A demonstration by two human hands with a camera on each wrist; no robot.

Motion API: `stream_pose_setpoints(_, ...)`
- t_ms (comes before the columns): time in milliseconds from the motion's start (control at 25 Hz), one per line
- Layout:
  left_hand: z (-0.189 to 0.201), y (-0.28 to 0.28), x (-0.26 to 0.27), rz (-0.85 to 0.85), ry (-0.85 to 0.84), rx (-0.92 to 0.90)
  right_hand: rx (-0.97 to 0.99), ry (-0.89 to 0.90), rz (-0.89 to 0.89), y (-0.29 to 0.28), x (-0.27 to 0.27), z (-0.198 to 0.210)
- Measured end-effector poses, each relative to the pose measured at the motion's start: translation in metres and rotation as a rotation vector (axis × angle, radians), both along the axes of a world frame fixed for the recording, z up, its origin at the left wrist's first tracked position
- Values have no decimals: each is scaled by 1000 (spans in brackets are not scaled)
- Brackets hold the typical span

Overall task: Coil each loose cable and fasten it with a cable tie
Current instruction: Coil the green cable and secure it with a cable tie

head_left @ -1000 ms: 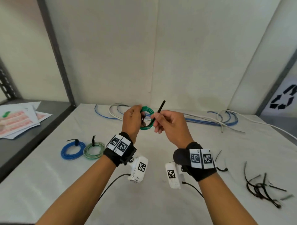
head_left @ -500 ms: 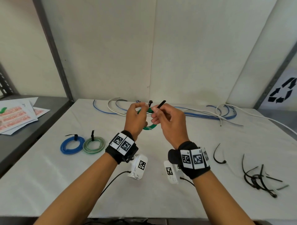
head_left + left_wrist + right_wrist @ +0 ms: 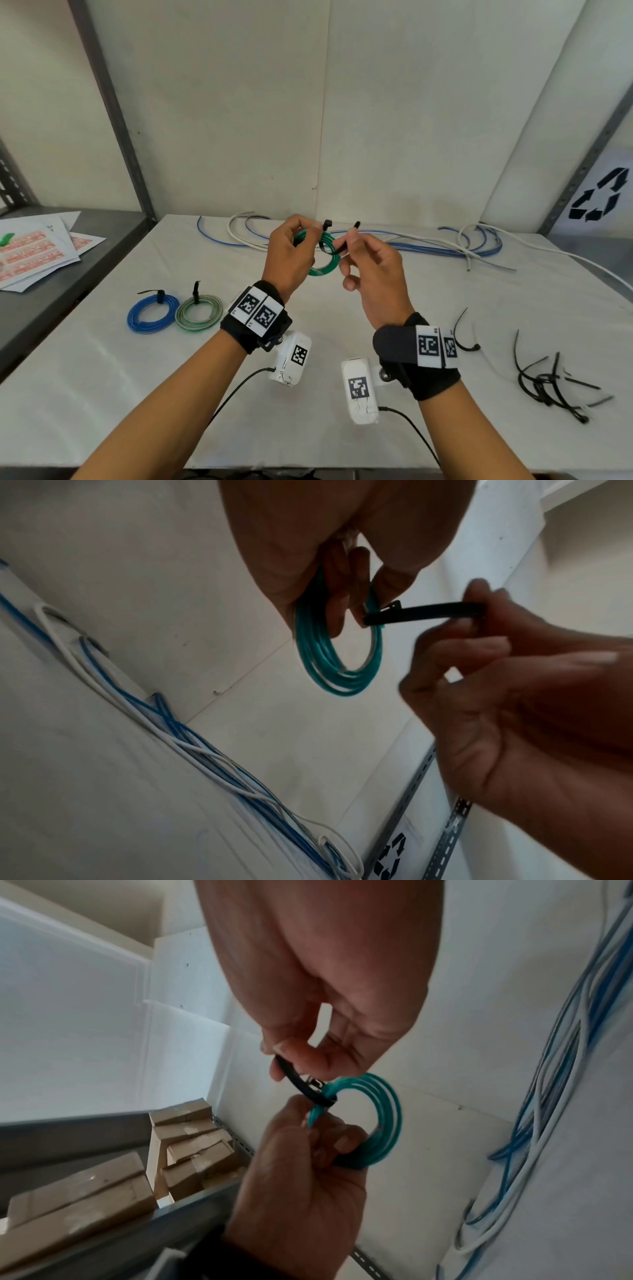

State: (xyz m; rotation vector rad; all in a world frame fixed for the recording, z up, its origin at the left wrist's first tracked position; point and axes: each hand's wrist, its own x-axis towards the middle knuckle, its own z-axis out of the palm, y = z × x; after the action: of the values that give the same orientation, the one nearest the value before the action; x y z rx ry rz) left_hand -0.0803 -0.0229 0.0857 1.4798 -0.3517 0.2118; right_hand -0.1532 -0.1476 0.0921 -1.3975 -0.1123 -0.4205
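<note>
My left hand (image 3: 291,253) grips a small green cable coil (image 3: 323,267) above the middle of the white table (image 3: 342,428); the coil (image 3: 329,666) hangs below the fingers in the left wrist view. A black cable tie (image 3: 330,240) is wrapped round the coil's top. My right hand (image 3: 363,260) pinches the tie's strap (image 3: 424,612) between thumb and forefinger, just right of the coil. In the right wrist view the tie (image 3: 301,1085) crosses the green coil (image 3: 380,1123) between both hands. The tie's head (image 3: 327,224) sticks up above the coil.
A tied blue coil (image 3: 152,313) and a tied pale green coil (image 3: 198,311) lie left of my left wrist. Loose blue and white cables (image 3: 445,246) run along the back. Spare black ties (image 3: 548,383) lie at the right. Papers (image 3: 30,250) sit on the left shelf.
Both hands have risen slightly and come closer to my view. The tie, first held free and pointing up in my right hand, is now looped round the coil's top.
</note>
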Motion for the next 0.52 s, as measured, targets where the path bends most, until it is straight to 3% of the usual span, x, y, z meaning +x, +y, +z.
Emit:
stream_pose_setpoints(160, 1, -5, -5, -34, -101, 50, -123, 96, 58, 1, -1, -5)
stream_pose_setpoints(520, -3, -2, -2, -51, -146, 88, -139, 135, 70, -5, -3, -5)
